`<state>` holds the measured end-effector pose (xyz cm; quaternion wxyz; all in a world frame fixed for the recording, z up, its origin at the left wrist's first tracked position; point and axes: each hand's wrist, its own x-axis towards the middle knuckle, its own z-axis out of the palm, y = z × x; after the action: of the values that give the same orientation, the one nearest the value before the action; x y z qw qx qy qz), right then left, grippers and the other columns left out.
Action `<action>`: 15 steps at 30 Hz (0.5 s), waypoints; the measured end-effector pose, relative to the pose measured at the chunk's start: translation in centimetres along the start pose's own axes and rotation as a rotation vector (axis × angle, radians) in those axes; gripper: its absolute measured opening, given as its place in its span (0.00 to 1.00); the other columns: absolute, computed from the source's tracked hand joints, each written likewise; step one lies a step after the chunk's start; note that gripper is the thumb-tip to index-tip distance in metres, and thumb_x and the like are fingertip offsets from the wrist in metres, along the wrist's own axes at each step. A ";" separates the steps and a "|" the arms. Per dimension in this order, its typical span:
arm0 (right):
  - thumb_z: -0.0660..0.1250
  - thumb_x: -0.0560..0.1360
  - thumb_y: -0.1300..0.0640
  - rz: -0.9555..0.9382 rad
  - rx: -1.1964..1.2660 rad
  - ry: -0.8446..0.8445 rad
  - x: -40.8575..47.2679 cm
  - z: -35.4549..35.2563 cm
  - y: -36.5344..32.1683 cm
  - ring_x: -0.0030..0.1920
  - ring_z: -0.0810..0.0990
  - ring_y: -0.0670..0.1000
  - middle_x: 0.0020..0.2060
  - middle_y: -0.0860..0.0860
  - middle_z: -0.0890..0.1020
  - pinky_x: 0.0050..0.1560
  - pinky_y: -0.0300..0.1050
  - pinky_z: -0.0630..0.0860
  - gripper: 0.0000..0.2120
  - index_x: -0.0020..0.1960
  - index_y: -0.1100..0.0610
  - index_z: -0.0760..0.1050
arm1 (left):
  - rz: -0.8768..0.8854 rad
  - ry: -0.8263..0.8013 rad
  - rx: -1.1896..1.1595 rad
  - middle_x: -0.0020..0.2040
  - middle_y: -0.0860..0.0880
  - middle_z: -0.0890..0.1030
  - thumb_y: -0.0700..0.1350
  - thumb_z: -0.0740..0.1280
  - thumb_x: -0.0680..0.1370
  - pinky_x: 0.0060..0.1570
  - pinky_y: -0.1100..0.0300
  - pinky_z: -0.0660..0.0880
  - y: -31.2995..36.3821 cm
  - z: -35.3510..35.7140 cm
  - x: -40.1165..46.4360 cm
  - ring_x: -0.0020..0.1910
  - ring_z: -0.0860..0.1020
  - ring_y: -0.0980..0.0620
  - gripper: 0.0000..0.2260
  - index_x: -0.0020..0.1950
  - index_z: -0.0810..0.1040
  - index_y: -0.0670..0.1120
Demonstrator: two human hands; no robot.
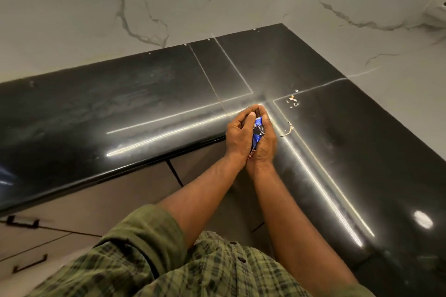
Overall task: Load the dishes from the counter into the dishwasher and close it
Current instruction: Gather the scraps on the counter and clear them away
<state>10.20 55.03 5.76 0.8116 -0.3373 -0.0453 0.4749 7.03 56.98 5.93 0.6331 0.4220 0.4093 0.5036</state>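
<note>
At frame centre, left hand [237,134] and right hand [264,143] cup a crumpled blue foil wrapper [257,131]; likely light, soft, best pinched anywhere.

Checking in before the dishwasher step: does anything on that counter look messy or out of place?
Yes. Pale scraps and a curled peel litter the black counter right of the hands. Both hands cup a crumpled blue wrapper. No dishes are visible.

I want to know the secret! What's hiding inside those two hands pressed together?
A crumpled blue and silver wrapper peeks out between the left hand and right hand, above the black counter. Most of it is covered by fingers, so whatever else is inside stays hidden.
</note>
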 end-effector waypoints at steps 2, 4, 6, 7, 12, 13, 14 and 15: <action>0.65 0.83 0.56 0.010 -0.026 -0.017 -1.1 1.3 1.5 0.65 0.82 0.55 0.65 0.58 0.83 0.64 0.48 0.79 0.17 0.69 0.61 0.80 | -0.005 0.052 -0.046 0.59 0.46 0.86 0.42 0.66 0.84 0.66 0.43 0.79 0.8 -2.1 -0.2 0.60 0.84 0.48 0.10 0.62 0.85 0.44; 0.65 0.83 0.56 0.021 -0.056 -0.035 -2.3 2.5 3.2 0.64 0.84 0.54 0.62 0.56 0.85 0.63 0.48 0.80 0.15 0.66 0.59 0.82 | -0.007 0.089 -0.071 0.60 0.45 0.86 0.40 0.66 0.84 0.65 0.44 0.79 1.9 -4.4 -0.4 0.60 0.84 0.46 0.10 0.63 0.84 0.42; 0.65 0.83 0.56 0.050 -0.079 -0.057 -3.7 3.9 5.5 0.65 0.83 0.55 0.62 0.57 0.85 0.69 0.52 0.77 0.15 0.66 0.59 0.82 | 0.017 0.128 -0.054 0.59 0.45 0.86 0.40 0.67 0.84 0.62 0.48 0.81 3.1 -7.5 -0.7 0.59 0.85 0.48 0.11 0.64 0.84 0.41; 0.66 0.83 0.57 0.069 -0.086 -0.065 -4.5 4.7 6.9 0.65 0.83 0.56 0.63 0.57 0.85 0.71 0.54 0.76 0.15 0.67 0.60 0.82 | 0.024 0.152 -0.053 0.59 0.46 0.86 0.40 0.67 0.84 0.60 0.51 0.82 3.7 -9.3 -1.0 0.58 0.85 0.49 0.11 0.64 0.84 0.41; 0.67 0.83 0.57 0.163 -0.152 -0.073 -9.9 8.0 13.8 0.63 0.84 0.57 0.61 0.57 0.86 0.72 0.57 0.75 0.13 0.64 0.60 0.83 | 0.047 0.246 -0.060 0.57 0.47 0.87 0.43 0.68 0.84 0.59 0.48 0.83 5.0 -18.4 -2.7 0.57 0.86 0.48 0.10 0.63 0.84 0.43; 0.67 0.83 0.57 0.177 -0.164 -0.075 -11.0 8.4 15.2 0.63 0.84 0.56 0.60 0.57 0.86 0.72 0.58 0.75 0.13 0.63 0.59 0.84 | 0.047 0.258 -0.060 0.58 0.47 0.87 0.44 0.68 0.84 0.60 0.45 0.82 4.9 -20.3 -3.0 0.58 0.85 0.47 0.11 0.63 0.84 0.44; 0.67 0.83 0.57 0.188 -0.175 -0.079 -12.0 8.8 16.4 0.63 0.84 0.56 0.60 0.57 0.86 0.72 0.58 0.75 0.13 0.63 0.60 0.83 | 0.044 0.269 -0.071 0.58 0.47 0.87 0.44 0.68 0.84 0.61 0.44 0.82 4.9 -22.1 -3.4 0.58 0.85 0.47 0.11 0.63 0.84 0.45; 0.67 0.83 0.58 0.205 -0.186 -0.073 -13.3 9.2 18.0 0.64 0.83 0.57 0.61 0.57 0.86 0.73 0.58 0.74 0.13 0.64 0.60 0.83 | 0.028 0.278 -0.083 0.59 0.47 0.86 0.45 0.68 0.84 0.61 0.42 0.81 4.8 -24.2 -4.0 0.59 0.85 0.46 0.11 0.64 0.84 0.45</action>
<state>-14.00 54.80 5.47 0.7219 -0.3965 -0.0839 0.5609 -17.82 56.64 3.41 0.5801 0.3274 0.4661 0.5823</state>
